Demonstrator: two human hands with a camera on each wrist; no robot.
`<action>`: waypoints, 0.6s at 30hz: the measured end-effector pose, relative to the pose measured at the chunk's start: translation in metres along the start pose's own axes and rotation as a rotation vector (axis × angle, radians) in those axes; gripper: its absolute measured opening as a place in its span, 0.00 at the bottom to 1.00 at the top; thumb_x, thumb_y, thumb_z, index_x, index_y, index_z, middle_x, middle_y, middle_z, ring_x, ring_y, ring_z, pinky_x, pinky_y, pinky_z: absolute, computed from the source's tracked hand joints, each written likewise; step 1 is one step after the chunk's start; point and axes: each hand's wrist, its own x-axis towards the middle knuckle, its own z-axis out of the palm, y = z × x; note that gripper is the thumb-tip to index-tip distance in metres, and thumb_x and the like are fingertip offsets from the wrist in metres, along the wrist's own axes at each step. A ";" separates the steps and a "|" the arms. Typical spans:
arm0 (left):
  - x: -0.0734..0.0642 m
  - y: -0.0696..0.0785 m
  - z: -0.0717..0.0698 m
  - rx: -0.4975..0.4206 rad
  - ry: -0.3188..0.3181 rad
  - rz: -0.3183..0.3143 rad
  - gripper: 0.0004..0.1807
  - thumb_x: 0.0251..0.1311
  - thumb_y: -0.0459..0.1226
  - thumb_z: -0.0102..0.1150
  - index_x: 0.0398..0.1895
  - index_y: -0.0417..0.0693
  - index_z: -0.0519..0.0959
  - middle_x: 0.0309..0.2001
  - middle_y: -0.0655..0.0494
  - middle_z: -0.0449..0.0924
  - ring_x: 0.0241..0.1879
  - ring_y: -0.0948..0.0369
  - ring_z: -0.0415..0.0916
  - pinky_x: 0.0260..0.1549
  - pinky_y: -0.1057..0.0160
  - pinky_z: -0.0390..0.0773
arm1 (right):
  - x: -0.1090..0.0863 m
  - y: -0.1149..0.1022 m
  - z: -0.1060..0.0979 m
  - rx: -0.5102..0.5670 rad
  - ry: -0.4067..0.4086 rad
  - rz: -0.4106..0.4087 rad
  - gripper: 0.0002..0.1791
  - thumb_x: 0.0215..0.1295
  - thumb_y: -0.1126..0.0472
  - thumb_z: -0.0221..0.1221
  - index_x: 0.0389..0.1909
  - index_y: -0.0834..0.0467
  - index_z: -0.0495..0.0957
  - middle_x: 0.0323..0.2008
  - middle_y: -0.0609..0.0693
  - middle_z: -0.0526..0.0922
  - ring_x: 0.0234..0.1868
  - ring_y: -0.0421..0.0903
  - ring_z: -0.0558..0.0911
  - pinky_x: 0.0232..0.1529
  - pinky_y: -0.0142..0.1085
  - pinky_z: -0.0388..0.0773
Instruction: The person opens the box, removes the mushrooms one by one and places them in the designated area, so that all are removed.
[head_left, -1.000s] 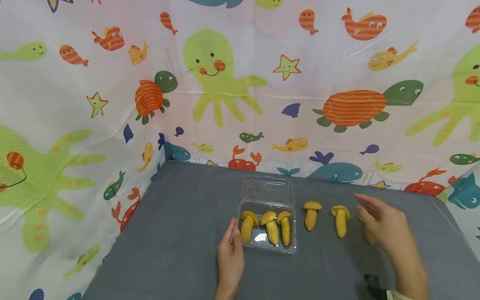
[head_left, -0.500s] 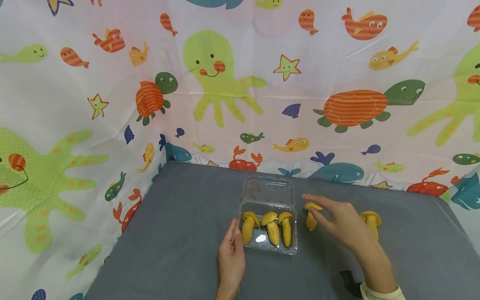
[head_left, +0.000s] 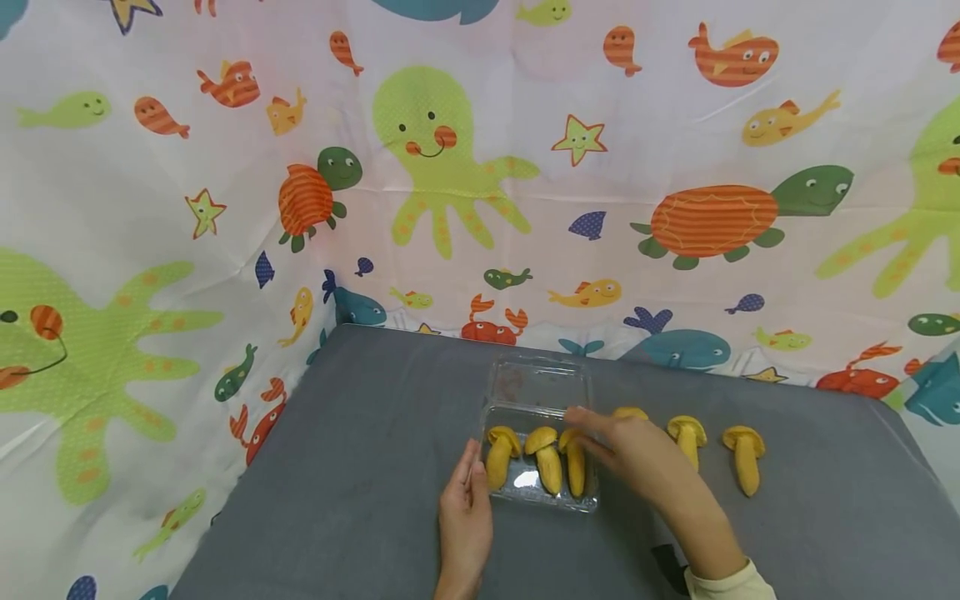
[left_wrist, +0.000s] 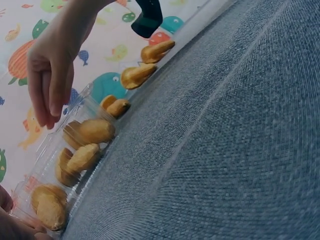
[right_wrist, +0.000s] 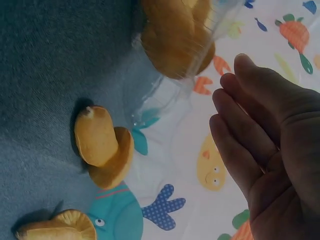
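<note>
A clear plastic clamshell box [head_left: 527, 481] lies with its lid [head_left: 538, 385] folded back. Inside it are three yellow mushrooms: a left one [head_left: 500, 460], a middle one [head_left: 546, 462] and a right one [head_left: 575, 467]. With fingers along the left wall and thumb near the front corner, my left hand [head_left: 463, 521] holds the box. My right hand [head_left: 641, 458] hovers above the right mushroom, its fingers loosely extended downward and, in the right wrist view, gripping nothing. That hand partly hides the nearest loose mushroom [head_left: 630, 412].
Two more loose mushrooms continue the row to the right, a middle one [head_left: 687, 435] and a far one [head_left: 745, 460]. They lie on the grey tablecloth [head_left: 360, 467]. A sea-animal curtain [head_left: 480, 208] rises behind the table and on its left. A dark object [head_left: 670, 569] sits at my right wrist.
My right hand has swept left from over the far loose mushroom, past the row, to above the box. The left hand stays at the box, and the mushrooms lie as before.
</note>
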 end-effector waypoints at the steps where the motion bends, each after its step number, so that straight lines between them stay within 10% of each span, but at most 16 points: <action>1: 0.000 0.000 0.000 -0.001 -0.002 -0.007 0.25 0.82 0.31 0.50 0.76 0.31 0.67 0.76 0.40 0.68 0.77 0.48 0.63 0.68 0.67 0.67 | 0.000 0.000 0.002 -0.012 -0.008 0.005 0.22 0.65 0.62 0.74 0.60 0.52 0.86 0.54 0.51 0.90 0.39 0.45 0.91 0.36 0.39 0.88; 18: 0.001 0.000 0.001 0.021 -0.002 0.000 0.25 0.82 0.33 0.50 0.77 0.32 0.67 0.76 0.40 0.68 0.76 0.48 0.64 0.68 0.64 0.67 | -0.003 -0.006 0.021 -0.173 -0.054 0.032 0.20 0.62 0.63 0.75 0.55 0.48 0.89 0.52 0.45 0.91 0.40 0.45 0.91 0.39 0.41 0.89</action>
